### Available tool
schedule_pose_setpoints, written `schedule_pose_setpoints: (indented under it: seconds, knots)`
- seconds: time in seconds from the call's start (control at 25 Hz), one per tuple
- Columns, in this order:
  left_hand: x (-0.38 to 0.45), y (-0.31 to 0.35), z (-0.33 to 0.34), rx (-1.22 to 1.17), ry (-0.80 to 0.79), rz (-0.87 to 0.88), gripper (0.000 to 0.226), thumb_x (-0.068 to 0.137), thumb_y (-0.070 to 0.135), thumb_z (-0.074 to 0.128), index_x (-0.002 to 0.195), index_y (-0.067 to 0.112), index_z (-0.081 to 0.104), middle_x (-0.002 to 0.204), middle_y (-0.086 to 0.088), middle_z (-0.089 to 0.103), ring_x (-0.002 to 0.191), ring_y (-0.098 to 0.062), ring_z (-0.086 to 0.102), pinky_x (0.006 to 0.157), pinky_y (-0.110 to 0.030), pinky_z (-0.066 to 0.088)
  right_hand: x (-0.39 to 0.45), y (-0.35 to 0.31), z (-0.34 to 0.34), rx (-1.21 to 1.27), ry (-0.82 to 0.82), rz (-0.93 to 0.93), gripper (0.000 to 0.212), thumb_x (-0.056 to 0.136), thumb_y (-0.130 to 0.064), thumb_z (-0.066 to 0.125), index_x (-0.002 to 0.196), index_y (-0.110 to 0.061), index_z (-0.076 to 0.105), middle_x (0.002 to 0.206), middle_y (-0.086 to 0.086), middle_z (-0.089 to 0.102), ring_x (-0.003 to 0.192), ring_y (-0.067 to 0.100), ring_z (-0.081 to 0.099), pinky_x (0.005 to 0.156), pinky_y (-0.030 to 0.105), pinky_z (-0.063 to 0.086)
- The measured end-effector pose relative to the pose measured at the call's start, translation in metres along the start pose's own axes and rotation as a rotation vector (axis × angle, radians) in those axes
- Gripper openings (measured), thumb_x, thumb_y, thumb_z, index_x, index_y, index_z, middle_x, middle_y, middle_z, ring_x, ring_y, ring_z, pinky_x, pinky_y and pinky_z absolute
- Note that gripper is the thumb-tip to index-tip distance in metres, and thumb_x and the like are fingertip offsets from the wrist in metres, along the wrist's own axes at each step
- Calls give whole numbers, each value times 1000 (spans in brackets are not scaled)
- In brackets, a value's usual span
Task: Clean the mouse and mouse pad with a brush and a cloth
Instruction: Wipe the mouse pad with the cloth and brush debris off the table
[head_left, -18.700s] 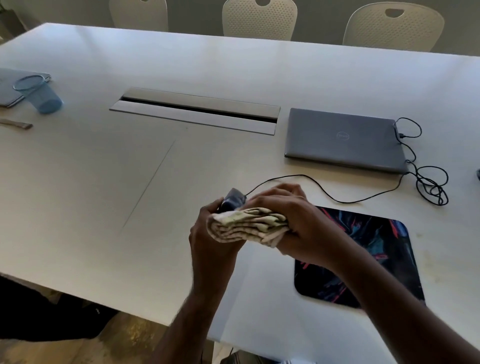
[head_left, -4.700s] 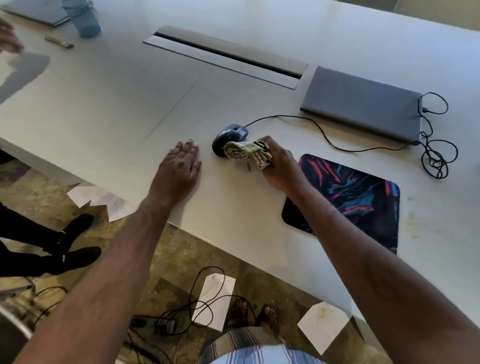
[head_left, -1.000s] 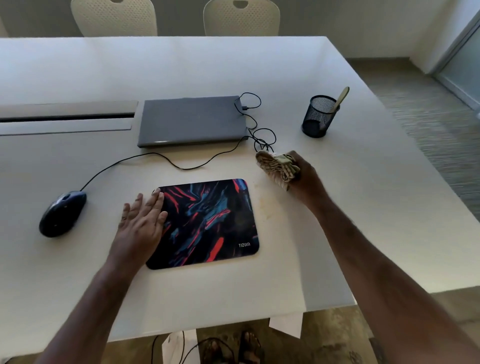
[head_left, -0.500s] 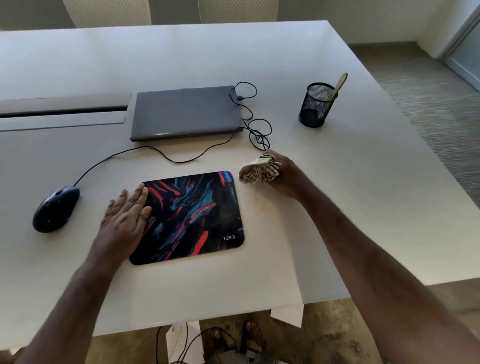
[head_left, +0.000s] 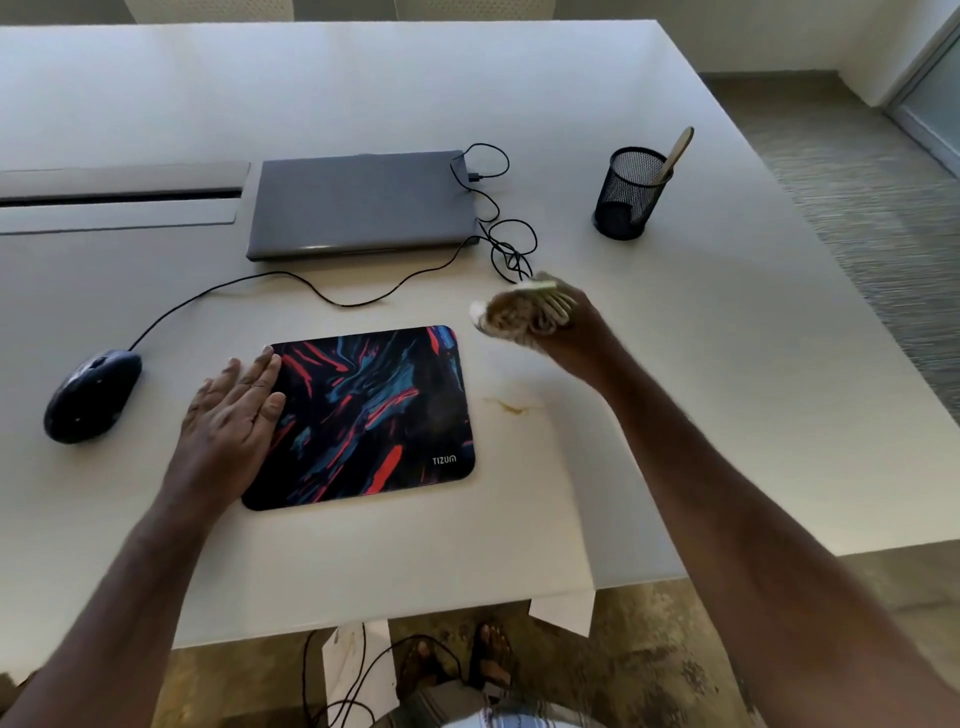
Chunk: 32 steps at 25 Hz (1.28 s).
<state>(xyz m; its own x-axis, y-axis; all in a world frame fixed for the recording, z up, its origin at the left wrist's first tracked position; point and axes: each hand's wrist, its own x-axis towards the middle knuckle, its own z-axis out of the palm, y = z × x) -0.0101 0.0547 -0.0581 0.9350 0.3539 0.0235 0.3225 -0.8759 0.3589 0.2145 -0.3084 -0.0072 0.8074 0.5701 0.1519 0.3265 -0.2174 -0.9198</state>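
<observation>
A dark mouse pad (head_left: 374, 415) with red and blue streaks lies flat on the white table (head_left: 675, 415). My left hand (head_left: 231, 415) rests flat with straight fingers on its left edge. My right hand (head_left: 571, 338) grips a bunched, patterned cloth (head_left: 519, 312), blurred, just past the pad's upper right corner. The black wired mouse (head_left: 91, 397) sits on the table left of the pad, apart from both hands. A wooden brush handle (head_left: 675, 153) sticks out of a black mesh cup (head_left: 626, 195) at the back right.
A closed grey laptop (head_left: 361, 205) lies behind the pad, with the mouse cable (head_left: 498, 228) coiled at its right end. A cable slot (head_left: 119, 195) runs at the back left. A yellowish stain (head_left: 511, 408) marks the table right of the pad. The table edge is close on the right.
The view has shifted right from the mouse to the pad. My left hand settled on the pad's left edge. My right hand with the cloth keeps moving near the pad's upper right corner.
</observation>
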Motion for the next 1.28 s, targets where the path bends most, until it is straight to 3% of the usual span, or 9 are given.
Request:
schedule_pose_setpoints:
  seconds: [0.16,0.4,0.56,0.68,0.76,0.84,1.0,1.2,1.28]
  knots:
    - [-1,1,1,11,8,2,62,102,56,21,160,34,27,165,21,19,156,-11,13,127,-34,6,21,9,15,-220,-43,-88,20,86,17,66,103,7,65,95,4,66,90,19,63,77,32,51]
    - [-1,6,-1,47,17,0,63,103,51,24,160,27,29,165,17,21,157,-15,15,126,-35,7,-18,7,17,-237,-233,-111,15,90,-4,70,97,-15,64,90,-5,67,82,13,67,71,34,53]
    - [-2,5,0,50,15,13,63,103,51,23,161,28,27,166,16,19,157,-14,12,127,-35,6,-57,4,10,-158,-376,-50,13,89,7,73,99,1,67,101,20,74,96,40,72,80,57,57]
    - [0,8,-3,40,2,5,56,108,43,32,161,25,28,167,13,21,157,-17,13,126,-36,6,-77,8,-10,-29,-478,-4,16,89,19,68,103,10,68,103,32,70,99,54,67,84,66,54]
    - [1,15,-6,25,8,-15,52,110,32,41,160,21,32,167,8,26,157,-20,14,127,-38,8,-83,9,-23,110,-413,53,23,87,27,64,105,13,69,108,39,65,102,57,66,87,63,55]
    - [-1,30,-8,18,47,-8,52,108,25,45,159,17,35,166,4,29,157,-23,14,127,-40,9,-78,8,-35,196,-227,106,27,83,20,72,107,9,70,114,38,65,105,45,70,88,47,57]
    - [-7,80,-3,-58,46,99,52,109,26,43,158,14,34,166,0,28,157,-20,11,127,-41,11,-61,13,-46,-46,170,129,33,86,10,78,116,4,67,107,10,71,101,22,68,88,38,55]
    - [-12,120,16,-84,-40,157,55,109,32,39,160,14,28,168,3,21,158,-18,5,128,-40,7,-70,13,-36,-182,174,181,33,79,-19,78,108,-10,65,104,7,76,101,33,71,83,46,56]
    - [-13,124,23,-83,-49,156,56,109,35,39,160,14,28,169,3,22,158,-18,5,129,-41,4,-78,10,-28,-162,141,175,30,77,-25,75,103,-14,64,100,5,75,94,28,71,81,49,56]
